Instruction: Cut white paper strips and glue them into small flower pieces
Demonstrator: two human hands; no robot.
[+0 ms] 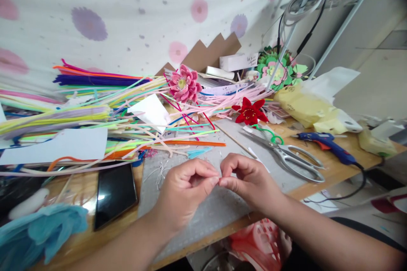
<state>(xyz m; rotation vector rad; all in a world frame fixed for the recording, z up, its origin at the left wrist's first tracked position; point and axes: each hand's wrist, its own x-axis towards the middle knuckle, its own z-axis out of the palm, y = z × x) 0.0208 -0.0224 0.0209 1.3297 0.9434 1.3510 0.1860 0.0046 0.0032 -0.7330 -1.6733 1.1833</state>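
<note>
Head view, left hand (pixel 181 190) and right hand (pixel 252 180) pinched, any grasp unclear, thin tangled white wires (pixel 160 172) near mat's (pixel 216 216) left edge

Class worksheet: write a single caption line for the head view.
Left hand and right hand, fingertips pinched, close together over a grey mat, near silver scissors and a red flower.

Behind the wooden table (pixel 335 170) hangs a white cloth (pixel 143 21) — flower-printed in pink and purple.

Qty: 2 hands (pixel 181 190) (pixel 249 183), 1 pr scissors (pixel 277 147), 1 glue gun (pixel 331 145).
</note>
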